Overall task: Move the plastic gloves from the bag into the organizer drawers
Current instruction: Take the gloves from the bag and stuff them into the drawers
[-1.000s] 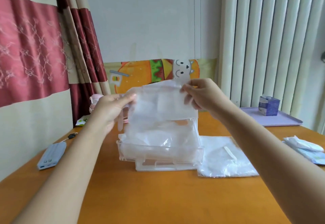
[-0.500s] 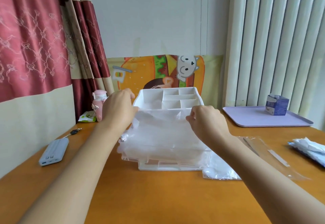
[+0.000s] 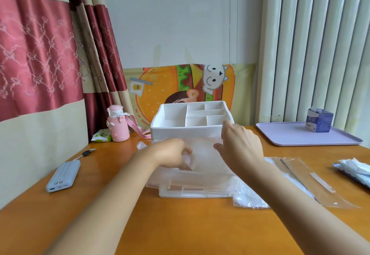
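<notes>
Table: the orange wooden table [image 3: 180,224] is carrying everything
Drawer: the clear plastic drawer [image 3: 192,183] is standing pulled out at the foot of the white plastic organizer [image 3: 176,132], its front facing the person
Bag: the clear flat plastic bag [image 3: 304,180] is lying on the table just beside the drawer, to the right, with something white showing at its near end
Gloves: the thin translucent plastic gloves [image 3: 204,158] are lying crumpled in the drawer, rising against the organizer's front
Left hand: the left hand [image 3: 174,154] is pressing into the gloves with fingers curled; whether they are pinching film I cannot tell
Right hand: the right hand [image 3: 240,144] is resting on the gloves' upper right, fingers loosely extended, thumb apart
Handling: the film is looking feather-light, limp, slippery and springy, likely to be billowing back out; flat palms pushing down mid-stack, or a pinch on the gathered cuffs, are probably serving best
Far: a pink plastic bottle [image 3: 118,124] and a lilac tray [image 3: 290,134] are standing beyond
</notes>
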`<state>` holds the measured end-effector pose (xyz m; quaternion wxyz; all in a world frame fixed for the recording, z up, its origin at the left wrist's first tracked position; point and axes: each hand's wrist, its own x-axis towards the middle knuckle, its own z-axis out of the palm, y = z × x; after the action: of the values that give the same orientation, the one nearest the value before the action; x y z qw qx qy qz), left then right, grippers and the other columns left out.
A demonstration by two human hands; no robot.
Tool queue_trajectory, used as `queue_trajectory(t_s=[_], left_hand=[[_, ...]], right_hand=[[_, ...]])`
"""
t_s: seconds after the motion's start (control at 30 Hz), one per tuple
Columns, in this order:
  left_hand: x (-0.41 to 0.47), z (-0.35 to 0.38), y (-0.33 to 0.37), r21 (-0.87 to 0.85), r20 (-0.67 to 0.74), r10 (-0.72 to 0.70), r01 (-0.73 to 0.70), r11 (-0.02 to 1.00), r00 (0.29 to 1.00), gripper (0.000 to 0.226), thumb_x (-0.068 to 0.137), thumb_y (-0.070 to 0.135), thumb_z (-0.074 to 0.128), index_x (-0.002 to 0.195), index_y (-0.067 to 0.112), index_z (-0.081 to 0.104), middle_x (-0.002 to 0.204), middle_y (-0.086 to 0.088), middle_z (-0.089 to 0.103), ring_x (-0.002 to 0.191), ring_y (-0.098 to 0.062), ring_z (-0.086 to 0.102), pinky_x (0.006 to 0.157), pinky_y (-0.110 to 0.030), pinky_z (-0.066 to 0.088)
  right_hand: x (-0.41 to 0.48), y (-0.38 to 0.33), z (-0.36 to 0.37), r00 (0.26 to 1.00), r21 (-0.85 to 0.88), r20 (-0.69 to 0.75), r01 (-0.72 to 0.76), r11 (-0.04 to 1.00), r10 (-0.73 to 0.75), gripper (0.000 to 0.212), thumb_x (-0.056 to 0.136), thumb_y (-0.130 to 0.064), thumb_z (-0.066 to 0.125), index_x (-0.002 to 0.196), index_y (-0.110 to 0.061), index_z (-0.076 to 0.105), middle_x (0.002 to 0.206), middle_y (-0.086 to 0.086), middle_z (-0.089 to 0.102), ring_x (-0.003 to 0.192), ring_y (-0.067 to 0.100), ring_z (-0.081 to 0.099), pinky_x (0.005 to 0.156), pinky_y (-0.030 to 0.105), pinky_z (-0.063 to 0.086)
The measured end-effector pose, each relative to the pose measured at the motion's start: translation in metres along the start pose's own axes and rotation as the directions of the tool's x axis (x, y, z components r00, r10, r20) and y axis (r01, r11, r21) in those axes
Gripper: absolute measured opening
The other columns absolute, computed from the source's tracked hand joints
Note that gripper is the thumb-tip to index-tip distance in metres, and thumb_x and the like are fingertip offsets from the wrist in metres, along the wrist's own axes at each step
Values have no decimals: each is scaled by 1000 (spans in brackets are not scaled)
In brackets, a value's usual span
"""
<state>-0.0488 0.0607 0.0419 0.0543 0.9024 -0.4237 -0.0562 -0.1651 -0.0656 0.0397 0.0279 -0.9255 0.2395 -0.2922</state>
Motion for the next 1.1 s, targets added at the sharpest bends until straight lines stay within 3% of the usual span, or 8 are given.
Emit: queue_trajectory(t_s=[0.13, 0.2, 0.3, 0.43, 0.57, 0.8, 0.93, 1.1], left_hand=[[6, 0, -7, 5, 78, 35, -35, 999, 996, 71, 85, 39, 70, 147, 24, 37, 149, 11, 39, 128, -14, 44, 99, -26, 38], [5, -2, -4, 1, 97, 51, -52, 999, 994, 63, 87, 36, 68, 142, 22, 42, 141, 5, 49, 116, -15, 51, 94, -28, 42], [6, 0, -1, 3, 65, 84, -84, 996, 994, 45, 89, 29, 64, 131, 23, 51, 129, -1, 59, 108, -20, 56, 84, -28, 44], [5, 9, -7, -73, 96, 114, -107, 992, 989, 73, 87, 25, 67, 149, 32, 29, 148, 8, 43, 134, -14, 42, 111, -29, 33], [4, 9, -10, -86, 89, 84, -77, 993, 992, 59, 93, 14, 59, 146, 19, 35, 145, 2, 45, 135, -12, 40, 97, -9, 24], [-12, -18, -11, 154, 81, -76, 63, 986, 994, 80, 87, 20, 69, 152, 25, 24, 156, 4, 29, 138, -20, 35, 103, -27, 37], [-19, -30, -5, 255, 161, -107, 63, 965, 981, 73, 89, 13, 66, 150, 31, 30, 153, 4, 33, 131, -22, 44, 78, -22, 49], [-16, -27, -1, 247, 230, -78, 19, 969, 970, 64, 92, 15, 60, 147, 36, 34, 154, 5, 33, 135, -20, 39, 104, -29, 41]], right_hand=[[-2, -17, -3, 969, 196, -25, 246, 949, -247, 26, 84, 2, 56, 82, -17, 38, 87, -1, 48, 74, 27, 48, 57, 38, 39], [3, -23, -4, 919, 275, 159, 309, 910, -360, 24, 84, 4, 54, 88, -20, 54, 98, 0, 58, 92, 24, 55, 77, 36, 48], [11, -27, -2, 781, 129, 490, 374, 919, -387, 33, 92, -6, 48, 121, -17, 61, 124, 2, 59, 113, 24, 53, 95, 35, 45], [6, -34, -8, 620, 16, 699, 484, 875, -356, 39, 102, -20, 37, 137, -5, 44, 139, 14, 47, 125, 30, 45, 100, 34, 36], [13, -29, -4, 622, 4, 730, 411, 912, -284, 55, 98, -42, 44, 143, -10, 37, 145, 9, 43, 131, 26, 40, 103, 31, 32], [42, -32, 19, 594, -156, 780, 492, 856, -199, 85, 83, -60, 60, 147, -12, 33, 141, 7, 46, 128, 29, 44, 106, 35, 37], [50, -41, 24, 584, -190, 789, 525, 830, -189, 87, 80, -60, 63, 147, -12, 33, 141, 7, 46, 125, 30, 47, 106, 40, 39], [51, -43, 23, 585, -218, 793, 536, 816, -172, 88, 79, -64, 60, 146, -12, 35, 141, 6, 46, 126, 31, 46, 107, 41, 38]])
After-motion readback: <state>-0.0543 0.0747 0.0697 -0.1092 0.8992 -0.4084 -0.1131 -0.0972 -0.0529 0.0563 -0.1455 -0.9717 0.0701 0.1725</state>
